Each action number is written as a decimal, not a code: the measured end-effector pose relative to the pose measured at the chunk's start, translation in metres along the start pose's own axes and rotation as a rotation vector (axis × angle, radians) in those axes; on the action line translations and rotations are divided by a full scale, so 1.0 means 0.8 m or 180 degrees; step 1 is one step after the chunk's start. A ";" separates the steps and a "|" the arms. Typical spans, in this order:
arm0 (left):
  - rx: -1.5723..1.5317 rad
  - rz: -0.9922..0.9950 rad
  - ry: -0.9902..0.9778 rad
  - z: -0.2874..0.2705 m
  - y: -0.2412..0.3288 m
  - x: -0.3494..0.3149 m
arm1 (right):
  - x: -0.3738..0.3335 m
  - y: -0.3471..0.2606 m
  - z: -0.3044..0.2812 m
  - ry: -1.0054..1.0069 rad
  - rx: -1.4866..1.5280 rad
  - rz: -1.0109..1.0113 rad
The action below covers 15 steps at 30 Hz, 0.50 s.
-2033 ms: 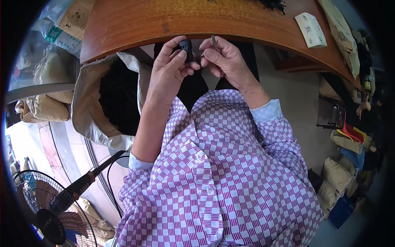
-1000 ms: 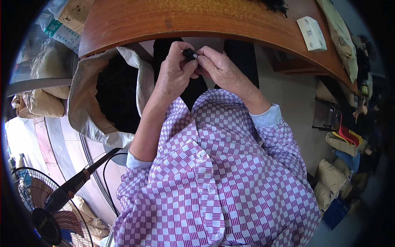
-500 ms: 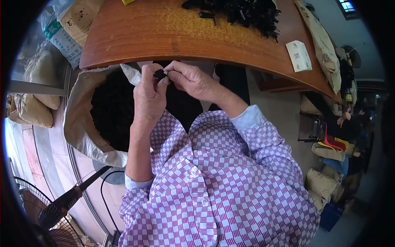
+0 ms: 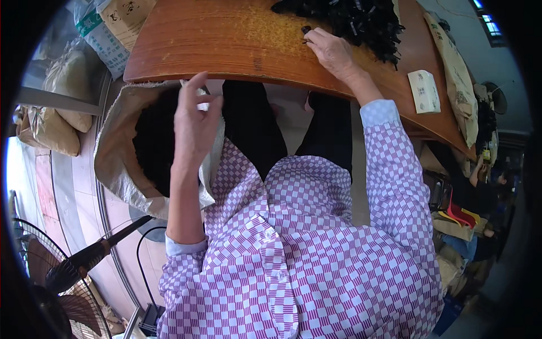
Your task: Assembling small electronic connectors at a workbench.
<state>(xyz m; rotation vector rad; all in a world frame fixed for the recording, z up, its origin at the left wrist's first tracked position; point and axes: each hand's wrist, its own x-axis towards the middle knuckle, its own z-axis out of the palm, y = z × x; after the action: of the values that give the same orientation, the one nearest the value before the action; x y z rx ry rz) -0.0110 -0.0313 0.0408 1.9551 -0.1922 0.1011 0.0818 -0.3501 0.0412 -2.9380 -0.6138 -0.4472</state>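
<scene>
My right hand point(image 4: 334, 55) reaches over the wooden table, its fingers pinched at a small black plastic part point(image 4: 306, 29). Most of that part's stem is hidden by the fingertips. Just beyond lies a heap of similar black parts point(image 4: 361, 22) on the table. My left hand point(image 4: 195, 121) hovers over the near side of a white woven sack point(image 4: 110, 164), fingers apart, and I see nothing in it. Dark pieces point(image 4: 155, 141) fill the sack, too dark to make out singly.
The curved front edge of the wooden table point(image 4: 209, 51) runs above my lap. A white printed packet point(image 4: 424, 91) sits at its right side. A black fan point(image 4: 68, 277) stands at lower left, and paper sacks point(image 4: 51, 133) lie at the left. People are at the far right.
My hands have parted from a small black piece they held together. The right went up and right to the part on the table; the left stays by the sack, its fingers now spread.
</scene>
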 end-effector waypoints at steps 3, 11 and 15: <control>-0.0895 -0.0198 -0.0522 0.037 0.021 0.004 | -0.024 -0.049 -0.008 0.0660 0.0680 -0.0268; -0.2543 -0.0965 -0.1702 0.105 0.038 0.023 | -0.103 -0.135 -0.036 0.0610 0.3206 0.0992; -0.2625 -0.0906 -0.1843 0.118 0.038 0.009 | -0.128 -0.137 -0.027 0.0821 0.3494 0.1227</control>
<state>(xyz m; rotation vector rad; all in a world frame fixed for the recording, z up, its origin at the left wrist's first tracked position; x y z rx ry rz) -0.0114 -0.1304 0.0335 1.1228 -0.2756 -0.6440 -0.0582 -0.2920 0.0354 -1.8382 -0.1420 -0.2905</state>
